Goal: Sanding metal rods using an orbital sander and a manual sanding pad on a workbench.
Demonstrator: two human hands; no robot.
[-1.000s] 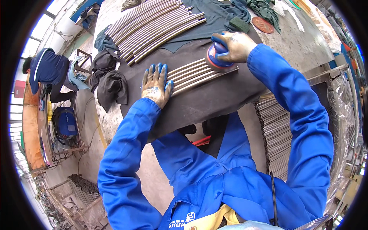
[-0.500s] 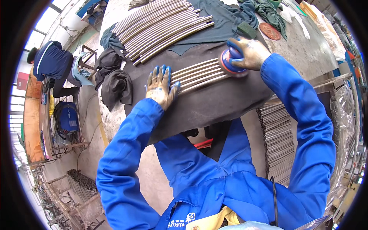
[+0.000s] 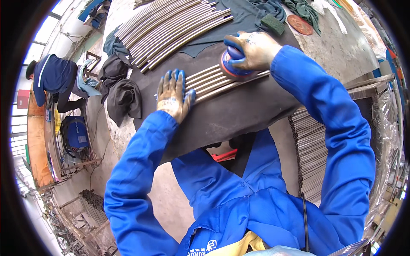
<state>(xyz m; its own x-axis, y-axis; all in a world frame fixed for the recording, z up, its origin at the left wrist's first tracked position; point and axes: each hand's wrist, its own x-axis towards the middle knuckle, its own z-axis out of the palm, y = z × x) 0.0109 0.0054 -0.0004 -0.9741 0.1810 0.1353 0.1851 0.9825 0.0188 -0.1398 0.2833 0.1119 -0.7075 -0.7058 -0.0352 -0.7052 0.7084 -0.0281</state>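
Several thin metal rods (image 3: 208, 86) lie side by side on a dark cloth (image 3: 222, 117) at the front of the table. My left hand (image 3: 171, 96), in a white glove with blue fingertips, rests flat on their left ends, fingers stretched out. Wrapped round a blue, round palm sander (image 3: 233, 65) is my gloved right hand (image 3: 256, 50). The sander's disc sits on top of the rods around their middle, slightly blurred, and hides part of them.
A larger row of metal rods (image 3: 171, 32) lies farther back. A green scouring pad (image 3: 272, 24), a reddish disc (image 3: 300, 24) and crumpled dark cloths (image 3: 123, 100) lie around. Bundled rods (image 3: 311, 149) are stacked below right. Another person (image 3: 57, 74) bends over at the left.
My right hand has slid the sander leftward along the rods, toward my left hand, uncovering their right ends. The left hand stays pressed on the rods. The view has shifted slightly.
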